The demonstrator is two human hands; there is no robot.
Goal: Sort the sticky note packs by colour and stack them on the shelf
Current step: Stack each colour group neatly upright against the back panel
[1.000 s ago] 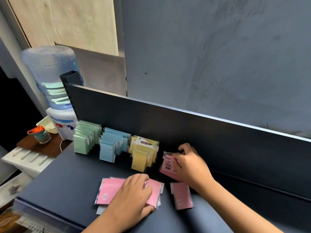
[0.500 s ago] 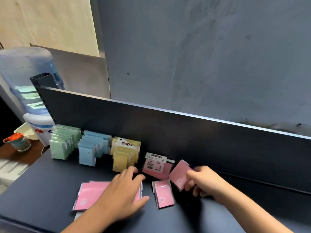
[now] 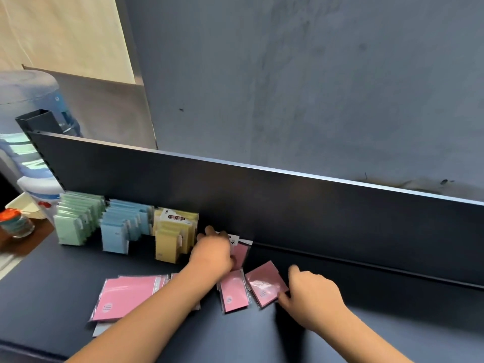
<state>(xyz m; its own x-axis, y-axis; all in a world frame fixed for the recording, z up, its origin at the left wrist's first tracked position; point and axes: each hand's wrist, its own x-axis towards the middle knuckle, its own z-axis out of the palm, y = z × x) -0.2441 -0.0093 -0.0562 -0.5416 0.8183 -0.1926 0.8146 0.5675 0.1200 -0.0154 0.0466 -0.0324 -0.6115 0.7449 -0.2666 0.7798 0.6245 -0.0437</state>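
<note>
Your left hand (image 3: 212,251) reaches to the shelf's (image 3: 366,334) back panel (image 3: 288,205), fingers curled onto the pink pack (image 3: 242,251) propped upright there, right of the yellow row. Your right hand (image 3: 313,294) pinches a tilted pink pack (image 3: 264,282), its long axis running towards the back-left. One more small pink pack (image 3: 234,294) lies flat between your hands, long axis pointing at the back panel. A loose pile of large pink packs (image 3: 125,294), too overlapped to count, lies by the front edge. Three upright rows stand along the back: green (image 3: 76,221), blue (image 3: 121,231), yellow (image 3: 172,237). Bare shelf runs right of your right hand.
</note>
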